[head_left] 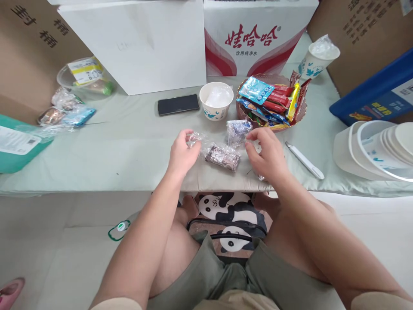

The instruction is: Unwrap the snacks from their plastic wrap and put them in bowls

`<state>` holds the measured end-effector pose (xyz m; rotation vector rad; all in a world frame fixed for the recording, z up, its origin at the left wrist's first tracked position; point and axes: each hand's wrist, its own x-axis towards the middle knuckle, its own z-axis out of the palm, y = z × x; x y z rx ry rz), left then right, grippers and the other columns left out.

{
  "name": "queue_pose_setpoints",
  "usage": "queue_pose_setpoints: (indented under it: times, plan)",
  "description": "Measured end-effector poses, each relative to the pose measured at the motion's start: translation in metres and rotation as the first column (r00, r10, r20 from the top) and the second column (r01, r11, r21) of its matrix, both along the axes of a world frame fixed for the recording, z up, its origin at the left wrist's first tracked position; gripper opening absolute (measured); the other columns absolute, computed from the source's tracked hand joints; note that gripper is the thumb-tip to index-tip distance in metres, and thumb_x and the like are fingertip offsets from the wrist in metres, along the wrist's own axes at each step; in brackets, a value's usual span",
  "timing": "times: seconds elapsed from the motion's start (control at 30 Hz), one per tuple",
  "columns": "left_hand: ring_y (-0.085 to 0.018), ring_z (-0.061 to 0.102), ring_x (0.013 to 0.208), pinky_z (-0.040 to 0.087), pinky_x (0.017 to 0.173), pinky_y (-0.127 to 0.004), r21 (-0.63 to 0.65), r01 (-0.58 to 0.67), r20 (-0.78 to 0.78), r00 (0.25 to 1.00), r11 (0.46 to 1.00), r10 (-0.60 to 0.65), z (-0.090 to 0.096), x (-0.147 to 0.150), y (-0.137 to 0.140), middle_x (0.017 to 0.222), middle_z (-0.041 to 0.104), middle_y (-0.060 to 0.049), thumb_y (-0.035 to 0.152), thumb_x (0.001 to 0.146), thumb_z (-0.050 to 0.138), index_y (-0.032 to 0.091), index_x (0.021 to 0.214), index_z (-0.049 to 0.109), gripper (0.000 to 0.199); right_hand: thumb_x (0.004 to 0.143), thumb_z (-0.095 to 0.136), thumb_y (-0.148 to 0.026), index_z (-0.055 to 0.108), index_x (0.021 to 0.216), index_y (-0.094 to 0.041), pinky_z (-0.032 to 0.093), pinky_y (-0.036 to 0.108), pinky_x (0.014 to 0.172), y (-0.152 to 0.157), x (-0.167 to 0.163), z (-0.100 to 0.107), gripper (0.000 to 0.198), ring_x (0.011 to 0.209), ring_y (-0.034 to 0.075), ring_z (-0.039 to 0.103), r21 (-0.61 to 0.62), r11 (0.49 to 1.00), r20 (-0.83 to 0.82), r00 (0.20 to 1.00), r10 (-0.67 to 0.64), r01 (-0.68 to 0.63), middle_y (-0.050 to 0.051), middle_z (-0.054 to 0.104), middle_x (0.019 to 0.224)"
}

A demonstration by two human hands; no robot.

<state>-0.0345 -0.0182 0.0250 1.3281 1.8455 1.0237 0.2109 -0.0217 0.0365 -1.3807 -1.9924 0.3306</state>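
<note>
A dark bar-shaped packet [222, 157] in clear film lies on the table between my hands. My left hand [183, 153] pinches the loose clear plastic wrap [200, 140] at the packet's left end. Just behind it sits a blue-and-white bundle [238, 130], also in clear film. My right hand [266, 154] is beside both, thumb and fingers curled inward. A small whitish thing shows between those fingers, and what they hold is too small to make out. Some crumpled film pokes out under that hand.
Behind are a phone [178, 104], a paper cup [216, 102] with plastic inside, and a snack bowl [272, 122]. A white utility knife [305, 160] lies right of my right hand. Stacked tubs [350, 148] stand far right; a white carton [167, 47] blocks the back.
</note>
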Motion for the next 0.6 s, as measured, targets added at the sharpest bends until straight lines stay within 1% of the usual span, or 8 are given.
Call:
queue_pose_setpoints:
  times: [0.07,0.13,0.17,0.23,0.3,0.4,0.47,0.6]
  plan:
    - [-0.026,0.068,0.119,0.055,0.097,-0.039,0.138,0.037,-0.107,0.994,0.99,-0.022,0.005,0.003,-0.001,0.136,0.069,-0.011,0.022,0.078,0.071,0.024,0.128,0.062,0.051,0.091,0.057,-0.025,0.066,0.109,-0.021,0.053,0.041,0.086,-0.001,-0.003,0.001,0.02,0.099,0.026,0.067,-0.008,0.999,0.032,0.999,0.042,-0.042,0.012,0.072,0.111]
    - [-0.027,0.059,0.134,0.048,0.111,-0.04,0.228,0.166,-0.225,0.968,0.959,-0.114,0.007,0.007,-0.002,0.145,0.064,-0.01,0.02,0.078,0.073,0.024,0.132,0.061,0.056,0.093,0.057,-0.024,0.066,0.125,-0.02,0.053,0.044,0.092,-0.003,-0.01,-0.001,0.034,0.111,0.028,0.067,-0.076,0.98,0.119,0.975,0.19,-0.182,0.014,0.071,0.128]
    - [-0.026,0.06,0.133,0.047,0.112,-0.04,0.217,0.23,-0.265,0.949,0.949,-0.169,0.008,0.009,-0.002,0.141,0.067,-0.009,0.02,0.079,0.072,0.023,0.128,0.063,0.05,0.094,0.055,-0.021,0.064,0.132,-0.02,0.052,0.045,0.095,-0.005,-0.013,-0.004,0.04,0.118,0.029,0.066,-0.121,0.962,0.164,0.951,0.262,-0.244,0.014,0.069,0.136]
    - [-0.024,0.069,0.114,0.051,0.103,-0.038,0.11,0.298,-0.285,0.924,0.948,-0.257,0.007,0.012,0.0,0.119,0.076,-0.007,0.022,0.084,0.068,0.021,0.11,0.07,0.026,0.093,0.051,-0.014,0.063,0.14,-0.022,0.05,0.045,0.097,-0.007,-0.019,-0.008,0.049,0.122,0.03,0.065,-0.192,0.935,0.232,0.912,0.339,-0.298,0.013,0.068,0.14]
    - [-0.021,0.071,0.091,0.053,0.087,-0.034,0.037,0.277,-0.254,0.932,0.96,-0.259,0.005,0.013,0.002,0.094,0.077,-0.005,0.024,0.088,0.062,0.021,0.092,0.07,0.009,0.094,0.051,-0.014,0.065,0.138,-0.023,0.051,0.04,0.089,-0.008,-0.02,-0.011,0.048,0.109,0.027,0.069,-0.218,0.935,0.261,0.906,0.334,-0.281,0.013,0.072,0.127]
    - [-0.015,0.065,0.073,0.048,0.071,-0.029,0.099,0.195,-0.144,0.973,0.976,-0.179,0.006,0.011,0.006,0.083,0.074,-0.001,0.024,0.092,0.057,0.022,0.086,0.063,0.009,0.096,0.053,-0.022,0.075,0.119,-0.021,0.049,0.035,0.074,-0.006,-0.014,-0.013,0.031,0.086,0.023,0.068,-0.203,0.95,0.262,0.922,0.285,-0.237,0.011,0.071,0.102]
    - [-0.013,0.058,0.063,0.044,0.063,-0.027,0.135,0.15,-0.061,0.988,0.979,-0.143,0.008,0.009,0.008,0.079,0.072,0.0,0.022,0.095,0.053,0.022,0.086,0.058,0.01,0.096,0.053,-0.022,0.077,0.102,-0.02,0.047,0.033,0.07,-0.005,-0.01,-0.013,0.025,0.08,0.022,0.066,-0.197,0.952,0.246,0.928,0.28,-0.235,0.009,0.068,0.091]
    - [-0.013,0.056,0.062,0.042,0.062,-0.027,0.178,0.162,-0.032,0.987,0.971,-0.159,0.009,0.004,0.009,0.073,0.065,0.002,0.023,0.097,0.052,0.023,0.087,0.056,0.011,0.093,0.053,-0.02,0.07,0.093,-0.021,0.052,0.036,0.077,-0.007,-0.009,-0.011,0.017,0.087,0.023,0.067,-0.112,0.968,0.141,0.96,0.241,-0.226,0.01,0.069,0.099]
